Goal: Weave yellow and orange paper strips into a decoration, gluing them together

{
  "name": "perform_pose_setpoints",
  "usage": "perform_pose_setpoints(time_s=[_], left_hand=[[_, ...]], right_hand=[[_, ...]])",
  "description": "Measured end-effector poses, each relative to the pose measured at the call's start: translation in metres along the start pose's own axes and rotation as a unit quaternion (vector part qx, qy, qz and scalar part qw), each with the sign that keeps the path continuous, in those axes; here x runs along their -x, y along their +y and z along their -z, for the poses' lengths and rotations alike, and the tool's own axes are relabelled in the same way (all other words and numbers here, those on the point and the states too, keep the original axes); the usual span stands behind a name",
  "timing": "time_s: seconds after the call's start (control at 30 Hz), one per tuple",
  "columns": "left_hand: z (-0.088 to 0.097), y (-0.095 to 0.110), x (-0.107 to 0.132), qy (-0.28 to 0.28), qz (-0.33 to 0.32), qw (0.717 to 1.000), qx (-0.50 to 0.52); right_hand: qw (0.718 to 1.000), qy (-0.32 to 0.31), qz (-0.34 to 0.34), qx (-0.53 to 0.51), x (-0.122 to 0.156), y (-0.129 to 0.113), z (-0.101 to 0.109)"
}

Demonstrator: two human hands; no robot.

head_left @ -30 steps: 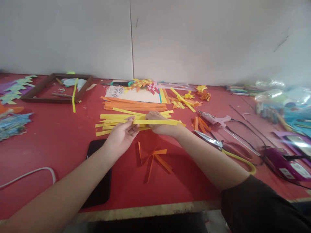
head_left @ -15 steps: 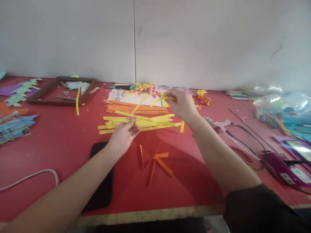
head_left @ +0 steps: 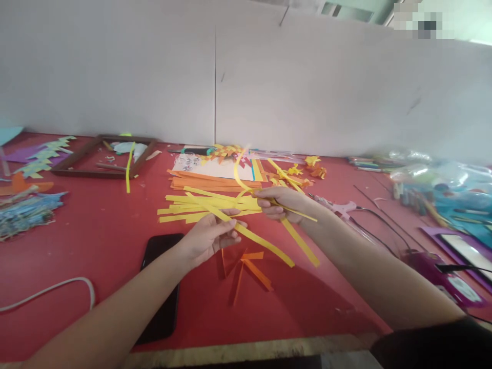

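Note:
My left hand is raised a little over the red table, its fingers pinched on a long yellow paper strip that slants down to the right. My right hand is closed round several yellow strips; one curls up and back, another hangs down to the right. Just beyond both hands lies a loose pile of yellow strips. Behind that lies a stack of orange strips.
Short orange strips lie below my hands. A black phone sits by my left forearm, a white cable at the left. A wooden frame stands far left. A glue gun, cords and a purple device lie to the right.
My right hand has come back from the far side towards me with yellow strips in it. My left hand has lifted off the pile with one strip. The camera has tilted up.

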State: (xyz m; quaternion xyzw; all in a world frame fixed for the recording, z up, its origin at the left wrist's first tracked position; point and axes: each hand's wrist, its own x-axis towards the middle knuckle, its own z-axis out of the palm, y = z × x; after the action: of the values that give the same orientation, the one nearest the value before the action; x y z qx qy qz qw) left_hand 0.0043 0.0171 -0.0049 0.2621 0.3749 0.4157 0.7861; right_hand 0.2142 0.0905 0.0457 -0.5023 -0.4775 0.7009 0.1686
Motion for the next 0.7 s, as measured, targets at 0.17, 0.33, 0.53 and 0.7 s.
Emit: perform_pose_setpoints(time_s=[0.17,0.33,0.53,0.7], left_hand=[[0.003,-0.003,0.003,-0.048,0.023,0.998,-0.028],[0.001,-0.007,0.003,-0.064,0.011,0.997,-0.038],[0.002,-0.013,-0.001,-0.042,-0.024,0.998,-0.033],[0.004,-0.014,-0.005,0.025,-0.042,0.998,-0.030]], right_hand=[[0.999,-0.041,-0.006,-0.025,0.022,0.000,-0.030],[0.996,0.020,0.064,0.065,0.034,0.010,-0.051],[0.969,0.014,0.080,0.232,0.038,0.014,-0.056],[0.927,0.054,0.109,0.354,0.037,0.016,-0.058]])
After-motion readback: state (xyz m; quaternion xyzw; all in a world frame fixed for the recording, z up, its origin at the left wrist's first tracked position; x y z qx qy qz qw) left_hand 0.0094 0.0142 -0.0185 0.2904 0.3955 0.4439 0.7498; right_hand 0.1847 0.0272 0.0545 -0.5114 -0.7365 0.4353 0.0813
